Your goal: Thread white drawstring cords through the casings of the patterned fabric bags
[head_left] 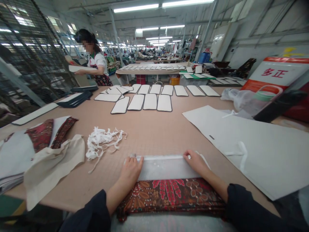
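Note:
A white fabric panel (166,169) lies on the table in front of me, with a narrow white strip (161,157) along its far edge. Its near part is red patterned cloth (169,195) that hangs over the table's front edge. My left hand (130,169) rests on the panel's left end, fingers bent down against the strip. My right hand (195,161) presses on the right end of the same strip, fingers curled onto it. Both sleeves are dark.
A tangle of white tapes (101,141) and a cream cloth bag (50,164) lie to the left. A large white sheet (256,145) covers the right. Rows of white padded pieces (149,101) lie farther back. A person (96,61) stands at the far left.

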